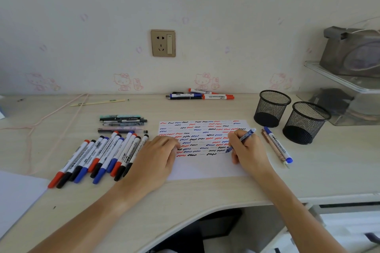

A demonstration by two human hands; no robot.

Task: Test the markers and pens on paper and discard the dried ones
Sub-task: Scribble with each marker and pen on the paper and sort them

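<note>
Pinching blue pen (241,139) in right hand (247,150), tip down-left on paper (205,168), left hand (156,156) flat.

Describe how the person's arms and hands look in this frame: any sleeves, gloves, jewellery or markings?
Both forearms are bare up to the bottom edge of the frame, with no sleeve in view. The left hand and the right hand wear no gloves. No ring, watch, bracelet or wristband shows on either wrist or on the fingers that are visible, and no tattoos or ink marks can be made out.
</note>
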